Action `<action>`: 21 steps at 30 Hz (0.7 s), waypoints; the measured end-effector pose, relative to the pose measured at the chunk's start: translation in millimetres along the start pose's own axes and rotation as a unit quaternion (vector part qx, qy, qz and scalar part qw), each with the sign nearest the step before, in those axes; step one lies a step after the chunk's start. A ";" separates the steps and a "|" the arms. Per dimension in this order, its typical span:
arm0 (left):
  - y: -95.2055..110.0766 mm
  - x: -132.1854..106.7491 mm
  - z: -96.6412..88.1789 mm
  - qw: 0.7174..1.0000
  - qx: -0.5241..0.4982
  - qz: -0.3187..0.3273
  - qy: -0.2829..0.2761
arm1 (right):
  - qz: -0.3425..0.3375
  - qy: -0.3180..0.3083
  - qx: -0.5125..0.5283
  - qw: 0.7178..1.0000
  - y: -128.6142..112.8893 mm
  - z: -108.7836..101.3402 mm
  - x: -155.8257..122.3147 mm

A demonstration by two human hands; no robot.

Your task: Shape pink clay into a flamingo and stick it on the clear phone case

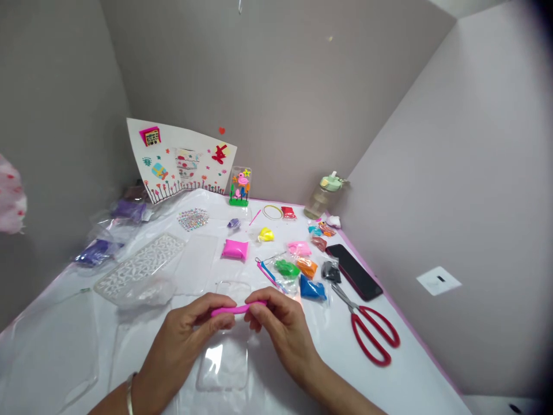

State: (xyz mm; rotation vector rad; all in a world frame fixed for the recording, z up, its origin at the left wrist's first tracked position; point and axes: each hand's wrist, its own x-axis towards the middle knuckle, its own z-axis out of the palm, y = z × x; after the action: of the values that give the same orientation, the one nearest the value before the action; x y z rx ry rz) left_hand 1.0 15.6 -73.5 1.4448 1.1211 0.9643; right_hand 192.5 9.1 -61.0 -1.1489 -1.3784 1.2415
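"What is held?"
"A bright-pink clay-like strip (238, 310), pinched in closed fingertips by left hand (189, 327) and right hand (285, 326) above a clear plastic phone case (223, 369)."
"And done?"
"Shaping seems begun; no decoration is seen on the case."

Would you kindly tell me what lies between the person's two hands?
In the head view, a pink strip spans the gap, held by the left hand and right hand.
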 end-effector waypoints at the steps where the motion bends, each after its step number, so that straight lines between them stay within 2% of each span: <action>1: -0.5 -0.1 -0.1 1.000 0.001 0.000 -0.009 | 0.001 -0.004 0.005 1.000 0.1 0.4 -0.5; 4: -2.1 0.0 -1.0 1.000 0.011 0.000 -0.010 | -0.019 -0.004 -0.025 1.000 -0.8 0.5 -1.2; 8: -1.0 0.8 -1.4 0.999 0.029 -0.003 0.027 | -0.002 0.001 -0.027 1.000 -2.7 -0.9 0.1; 14: 1.5 0.4 -1.9 0.999 0.040 0.015 -0.010 | -0.041 0.005 -0.049 0.998 -3.0 -2.1 -0.3; 18: -4.4 -0.8 -3.0 0.999 0.036 -0.009 -0.017 | -0.019 -0.011 -0.064 0.998 -0.7 -1.7 -0.9; 21: -7.4 -0.5 -2.2 0.998 0.034 -0.002 -0.044 | -0.015 -0.021 -0.053 0.998 0.3 -0.7 0.1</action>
State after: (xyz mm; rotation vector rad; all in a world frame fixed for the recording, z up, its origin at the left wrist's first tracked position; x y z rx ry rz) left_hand -2.3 16.0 -80.5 1.5241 1.1017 0.8593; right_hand 193.2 9.3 -61.2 -1.1771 -1.5031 1.1889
